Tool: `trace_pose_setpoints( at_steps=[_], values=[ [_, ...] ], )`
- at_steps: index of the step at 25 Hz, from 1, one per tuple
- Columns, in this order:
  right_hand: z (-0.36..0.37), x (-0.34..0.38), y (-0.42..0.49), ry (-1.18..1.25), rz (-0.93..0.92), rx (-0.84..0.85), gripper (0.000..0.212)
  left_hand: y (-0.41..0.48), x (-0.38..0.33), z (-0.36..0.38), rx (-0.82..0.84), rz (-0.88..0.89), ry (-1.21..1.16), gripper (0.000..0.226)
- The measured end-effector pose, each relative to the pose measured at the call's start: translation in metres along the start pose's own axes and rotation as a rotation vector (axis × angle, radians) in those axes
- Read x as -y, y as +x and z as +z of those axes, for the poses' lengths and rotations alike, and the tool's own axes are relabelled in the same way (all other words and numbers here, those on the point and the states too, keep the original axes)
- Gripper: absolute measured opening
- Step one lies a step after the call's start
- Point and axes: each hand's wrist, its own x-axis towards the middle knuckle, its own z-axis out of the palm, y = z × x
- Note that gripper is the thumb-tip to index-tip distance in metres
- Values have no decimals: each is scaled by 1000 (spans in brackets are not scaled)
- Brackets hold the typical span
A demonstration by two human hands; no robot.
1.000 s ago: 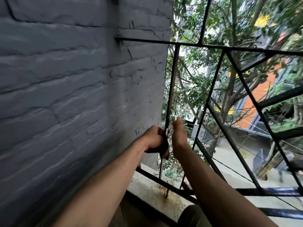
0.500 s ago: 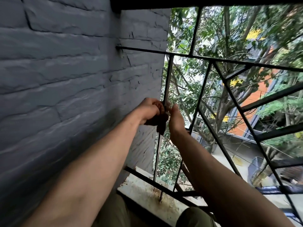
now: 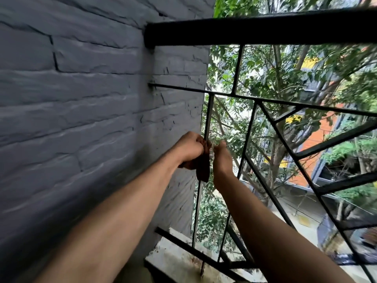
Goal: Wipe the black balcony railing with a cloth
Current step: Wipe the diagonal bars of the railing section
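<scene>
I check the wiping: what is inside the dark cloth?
A thin vertical railing bar enters the dark cloth above and leaves below; the wrapped stretch is hidden.

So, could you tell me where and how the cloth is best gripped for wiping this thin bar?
I'd hold the cloth at the fold wrapped round the thin upright bar, coming from the side nearest the wall as the left hand does: the bar is slim, so curled fingers can close the fold around it.
</scene>
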Motion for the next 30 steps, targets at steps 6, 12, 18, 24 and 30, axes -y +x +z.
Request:
trace_pose_setpoints(
  at_steps=[6, 12, 18, 24, 30],
  values=[
    [-1, 4, 2, -6, -67, 50, 57, 11, -39, -15, -274, 165, -201, 41],
    [3, -1, 4, 5, -59, 38, 66, 14, -59, -18, -411, 189, -154, 18],
    [7, -6, 4, 85, 31, 45, 66, -9, -16, 9, -205, 80, 353, 16],
    [-7, -18, -34, 86, 40, 125, 54, -59, 5, 37, -635, 477, 365, 32],
    [-55, 27, -87, -18, -161, 297, 27, -39, -20, 55, -481, 380, -303, 31]
  ],
)
